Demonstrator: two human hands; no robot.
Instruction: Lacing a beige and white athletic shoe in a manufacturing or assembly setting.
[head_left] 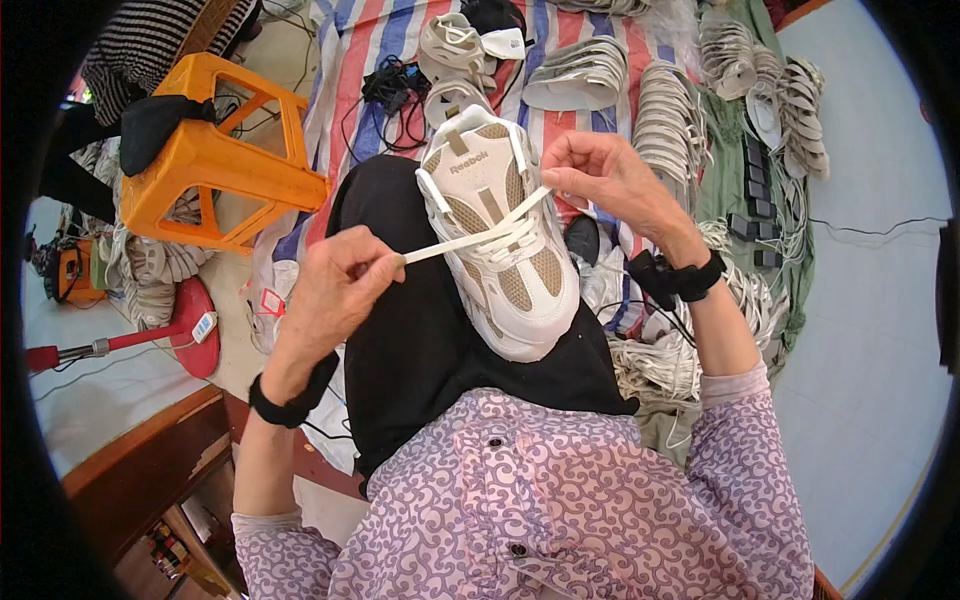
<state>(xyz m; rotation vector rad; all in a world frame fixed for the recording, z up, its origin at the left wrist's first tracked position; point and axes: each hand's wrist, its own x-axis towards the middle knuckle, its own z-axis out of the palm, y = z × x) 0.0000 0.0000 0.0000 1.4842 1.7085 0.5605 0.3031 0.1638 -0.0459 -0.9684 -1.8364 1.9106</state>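
Observation:
A white and beige sneaker [522,285] rests on my black-clad lap, its toe toward me and its tongue pointing away. A flat off-white shoelace [450,245] runs through its lower eyelets, with both ends drawn out to the sides. My left hand [345,285] pinches one end, left of the shoe. Beside the upper right of the shoe, my right hand [615,185] pinches the other end between thumb and fingertips. The lace looks taut between them and crosses over the shoe's front. Black bands circle both wrists.
An orange plastic stool [215,165] with a black cloth on it stands at left. Stacked shoe uppers [668,125] lie on the striped sheet [370,30]. Bundled white laces [655,370] lie at right, near a green cloth [725,155]. A red round base [195,325] sits on the left floor.

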